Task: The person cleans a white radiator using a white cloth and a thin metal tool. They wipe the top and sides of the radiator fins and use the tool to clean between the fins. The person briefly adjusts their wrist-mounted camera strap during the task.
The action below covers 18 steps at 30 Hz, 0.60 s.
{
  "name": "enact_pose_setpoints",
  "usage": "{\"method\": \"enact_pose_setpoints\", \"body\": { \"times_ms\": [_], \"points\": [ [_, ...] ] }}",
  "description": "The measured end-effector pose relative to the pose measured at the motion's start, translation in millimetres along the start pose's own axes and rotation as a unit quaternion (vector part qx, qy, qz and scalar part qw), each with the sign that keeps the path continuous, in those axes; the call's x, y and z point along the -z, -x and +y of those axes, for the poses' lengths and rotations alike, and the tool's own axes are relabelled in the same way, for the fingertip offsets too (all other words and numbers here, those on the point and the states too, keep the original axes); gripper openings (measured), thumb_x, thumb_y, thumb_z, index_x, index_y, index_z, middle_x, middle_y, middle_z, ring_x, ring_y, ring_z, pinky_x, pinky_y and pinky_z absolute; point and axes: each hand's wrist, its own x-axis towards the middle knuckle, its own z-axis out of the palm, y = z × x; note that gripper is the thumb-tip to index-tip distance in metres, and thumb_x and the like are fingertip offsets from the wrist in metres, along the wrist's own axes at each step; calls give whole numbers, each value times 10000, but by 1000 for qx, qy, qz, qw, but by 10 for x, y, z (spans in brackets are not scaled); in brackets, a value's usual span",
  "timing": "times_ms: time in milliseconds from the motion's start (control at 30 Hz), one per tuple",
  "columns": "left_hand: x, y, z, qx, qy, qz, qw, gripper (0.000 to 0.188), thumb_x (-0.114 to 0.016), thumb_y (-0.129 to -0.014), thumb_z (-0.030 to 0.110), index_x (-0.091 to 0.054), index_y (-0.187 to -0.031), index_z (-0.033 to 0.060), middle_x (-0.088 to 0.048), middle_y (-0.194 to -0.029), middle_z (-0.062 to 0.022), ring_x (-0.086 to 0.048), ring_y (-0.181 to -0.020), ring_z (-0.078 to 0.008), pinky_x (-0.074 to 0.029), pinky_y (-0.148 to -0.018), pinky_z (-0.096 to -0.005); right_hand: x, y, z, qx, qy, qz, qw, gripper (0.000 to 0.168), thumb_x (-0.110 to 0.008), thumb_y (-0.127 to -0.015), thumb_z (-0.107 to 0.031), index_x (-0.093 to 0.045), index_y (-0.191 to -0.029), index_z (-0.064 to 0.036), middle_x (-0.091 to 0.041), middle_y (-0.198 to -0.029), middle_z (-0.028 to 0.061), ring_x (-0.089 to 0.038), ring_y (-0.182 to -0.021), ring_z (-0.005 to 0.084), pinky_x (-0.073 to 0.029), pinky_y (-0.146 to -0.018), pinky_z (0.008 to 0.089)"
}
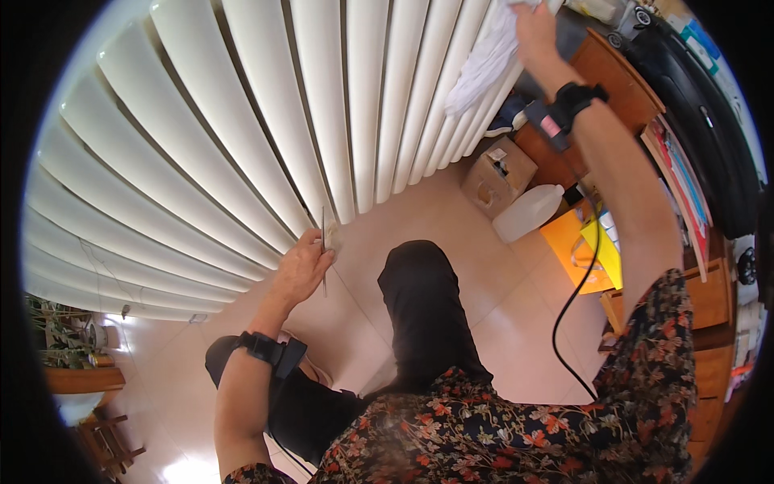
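Long, glossy white slats (272,78), which look like a blind, fan out in front of me. My left hand (305,266) is at their lower ends, with a thin, straight metal strip (324,266) pinched between thumb and fingers. The strip appears edge-on, so its kind is unclear. Something small and pale shows just behind it. At the upper right, my right hand (537,33) grips a crumpled white cloth (484,69), which hangs against the slats. The fingertips of that hand are partly cut off by the picture's edge.
A cardboard box (499,175), a translucent plastic jug (529,212) and an orange paper bag (571,251) stand on the tiled floor (357,320) at right. Wooden drawers (707,296) rise behind them. A black cable (565,317) hangs from my right wrist. Potted plants (66,333) are at left.
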Motion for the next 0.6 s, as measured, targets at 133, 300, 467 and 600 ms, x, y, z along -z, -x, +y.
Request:
{"method": "enact_pose_setpoints", "body": {
  "times_ms": [133, 300, 467, 600],
  "points": [
    [-44, 90, 16, 12, 8, -1, 1000, 270, -550, -936, 218, -641, -880, -31, -562, -1250, -143, -626, -876, -389, -496, -814, -472, -394, 950, 776, 63, -31, -34, 997, 507, -544, -818, -37, -501, -1322, 1, -560, -1256, 230, -502, -1226, 390, -391, -1040, 399],
    [-26, 113, 167, 11, 2, -24, 1000, 232, -577, -916, 192, -643, -878, -27, -567, -1246, -147, -630, -847, -381, -504, -784, -468, -577, 2124, 1436, -59, -31, -38, 997, 535, -472, -840, 41, -459, -1373, 0, -515, -1306, 231, -480, -1253, 387, -371, -1068, 391],
    [17, 57, 313, 16, 15, -71, 997, 174, -571, -907, 123, -613, -978, -30, -546, -1242, -185, -592, -956, -394, -488, -814, -446, -702, 2999, 2020, -181, -3, -67, 981, 480, -495, -843, 28, -493, -1323, 10, -575, -1212, 211, -553, -1147, 365, -439, -967, 395],
    [60, 7, 497, 36, 19, -82, 996, 155, -588, -897, 112, -620, -961, -25, -552, -1233, -188, -602, -953, -382, -497, -813, -440, -709, 3594, 2472, -465, -44, -189, 864, 398, -522, -849, 7, -559, -1245, -14, -646, -1075, 130, -604, -1003, 262, -473, -863, 353]
  ]
}}
